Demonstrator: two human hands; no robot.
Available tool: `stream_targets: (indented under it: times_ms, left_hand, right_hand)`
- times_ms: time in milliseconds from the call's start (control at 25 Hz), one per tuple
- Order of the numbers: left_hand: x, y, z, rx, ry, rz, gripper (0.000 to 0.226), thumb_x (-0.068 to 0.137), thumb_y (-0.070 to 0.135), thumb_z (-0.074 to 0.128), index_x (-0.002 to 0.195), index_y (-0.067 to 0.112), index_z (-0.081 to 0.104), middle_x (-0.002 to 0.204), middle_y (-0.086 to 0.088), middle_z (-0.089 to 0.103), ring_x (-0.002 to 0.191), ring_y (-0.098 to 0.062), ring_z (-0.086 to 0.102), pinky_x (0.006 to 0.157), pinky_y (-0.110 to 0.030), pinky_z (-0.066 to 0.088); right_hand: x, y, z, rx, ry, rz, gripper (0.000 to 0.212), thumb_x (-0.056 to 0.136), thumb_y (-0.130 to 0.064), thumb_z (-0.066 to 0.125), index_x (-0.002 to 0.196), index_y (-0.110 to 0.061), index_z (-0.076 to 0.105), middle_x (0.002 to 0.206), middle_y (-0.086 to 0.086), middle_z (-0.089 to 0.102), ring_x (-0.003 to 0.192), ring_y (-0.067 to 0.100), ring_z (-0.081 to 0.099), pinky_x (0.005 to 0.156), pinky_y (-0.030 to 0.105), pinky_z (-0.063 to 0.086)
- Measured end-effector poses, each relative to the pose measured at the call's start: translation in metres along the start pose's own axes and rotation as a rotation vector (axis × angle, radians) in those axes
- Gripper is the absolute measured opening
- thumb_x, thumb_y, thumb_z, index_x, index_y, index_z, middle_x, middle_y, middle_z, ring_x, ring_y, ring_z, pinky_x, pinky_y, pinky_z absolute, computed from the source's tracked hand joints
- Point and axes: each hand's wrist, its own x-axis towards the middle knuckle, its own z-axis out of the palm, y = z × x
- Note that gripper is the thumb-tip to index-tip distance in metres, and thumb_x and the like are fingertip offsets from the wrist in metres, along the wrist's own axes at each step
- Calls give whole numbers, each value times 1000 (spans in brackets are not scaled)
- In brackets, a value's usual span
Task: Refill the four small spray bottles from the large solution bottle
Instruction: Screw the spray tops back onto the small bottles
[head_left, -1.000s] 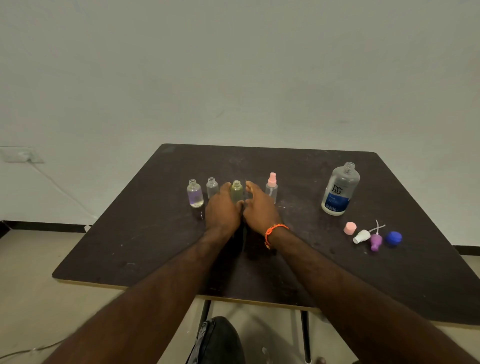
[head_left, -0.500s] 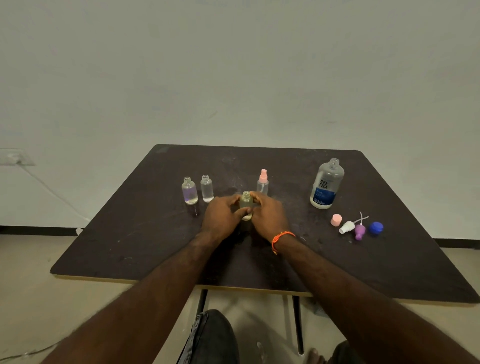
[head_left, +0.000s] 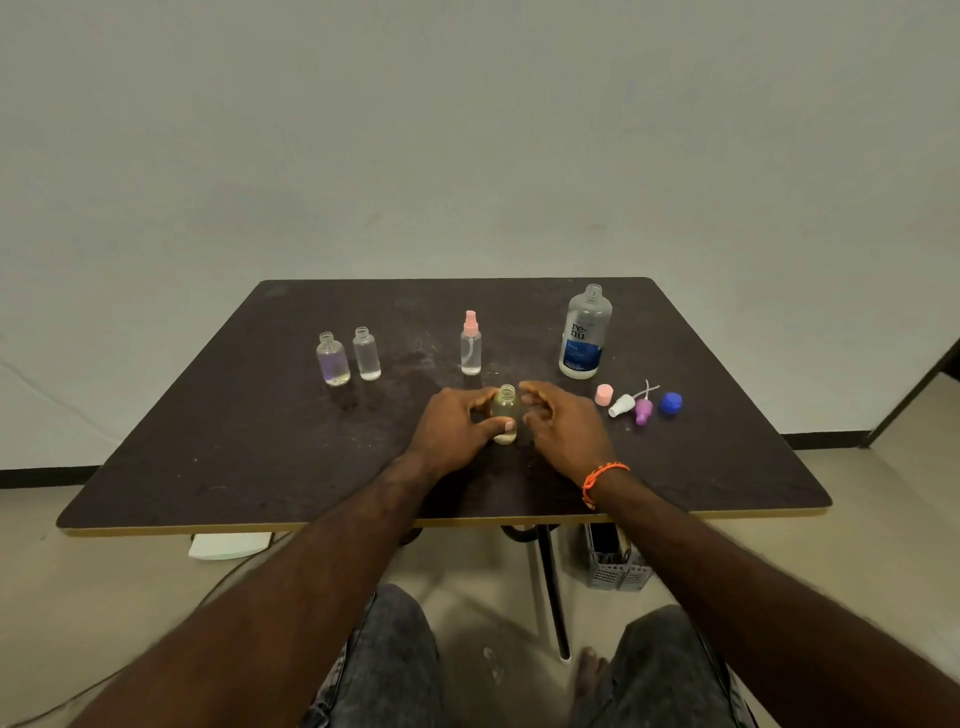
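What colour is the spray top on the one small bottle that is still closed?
Pink, in the head view: spray top.

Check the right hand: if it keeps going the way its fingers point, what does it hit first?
The right hand has loosely curled fingers pointing left, toward the uncapped yellowish spray bottle that the left hand grips. It would probably meet that bottle first; the gap looks small, though depth is unclear from this one view.

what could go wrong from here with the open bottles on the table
The large solution bottle stands uncapped right behind the right hand; a careless reach might tip it. The yellowish bottle, held by the left hand, has a narrow neck, so pouring may spill. The loose caps could roll away or get mixed up.
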Motion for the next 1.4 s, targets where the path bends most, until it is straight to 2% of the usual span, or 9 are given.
stream_targets:
  times_ms: [200, 360, 560, 680, 800, 960, 1120, 1280, 1400]
  left_hand:
    - [2, 0, 0, -7, -51, -29, 59, 91, 31, 80, 144, 13, 61, 133, -1, 72, 112, 1, 59, 100, -17, 44]
    - [2, -3, 3, 2, -45, -22, 61, 92, 32, 79, 146, 12, 59, 133, -3, 72, 111, 0, 59, 94, -14, 41]
    - [2, -8, 5, 7, -20, -3, 59, 92, 34, 79, 144, 13, 61, 127, -2, 75, 113, -9, 67, 105, -30, 52]
    - [3, -9, 6, 17, -23, -18, 62, 92, 36, 78, 146, 14, 59, 131, 1, 72, 116, -8, 65, 106, -28, 49]
    - [3, -11, 8, 20, -11, -4, 58, 91, 38, 79, 143, 18, 63, 127, 3, 74, 114, -8, 67, 107, -34, 52]
    - [5, -17, 11, 11, -3, 3, 50, 89, 42, 80, 134, 24, 70, 113, 9, 78, 102, -2, 70, 100, -37, 57]
    - [6, -20, 15, -2, 8, -6, 48, 89, 40, 80, 133, 24, 71, 112, 10, 78, 105, -3, 70, 102, -39, 57]
    - [9, -26, 18, 29, 20, 16, 43, 86, 46, 80, 126, 31, 74, 104, 16, 78, 100, -1, 71, 98, -43, 58]
    - [11, -30, 20, 39, 35, 20, 45, 85, 46, 81, 126, 30, 74, 103, 16, 78, 98, -1, 72, 98, -42, 58]
  right_hand:
    - [20, 26, -50, -670, 136, 122, 35, 94, -35, 58, 127, -26, 63, 120, 6, 68, 123, 28, 50, 102, 49, 35]
    - [45, 53, -65, -780, -37, 250, 33, 98, -42, 47, 120, -27, 66, 117, 4, 68, 125, 28, 47, 106, 54, 26]
    - [47, 51, -62, -797, -20, 179, 30, 98, -40, 49, 120, -31, 67, 112, 2, 70, 115, 27, 52, 100, 50, 29]
    - [42, 13, -63, -473, 97, -15, 25, 94, -40, 57, 115, -33, 69, 112, -2, 72, 110, 23, 59, 97, 45, 40]
    - [33, -32, -66, -178, -91, -197, 29, 94, -31, 65, 122, -25, 69, 117, -3, 71, 103, 11, 63, 93, 33, 50]
    - [23, -53, -57, -287, -242, -236, 34, 98, -28, 62, 131, -22, 65, 123, -1, 69, 106, 12, 63, 90, 23, 45]
    - [27, -52, -45, -354, -223, -197, 34, 98, -28, 60, 132, -23, 63, 127, 1, 68, 113, 17, 64, 100, 32, 49]
    - [29, -56, -37, -470, -239, -268, 34, 100, -25, 55, 133, -20, 62, 127, 7, 65, 114, 23, 61, 98, 37, 49]
    - [34, -61, -33, -519, -255, -259, 26, 100, -28, 54, 120, -16, 67, 120, 9, 65, 106, 25, 62, 93, 39, 51]
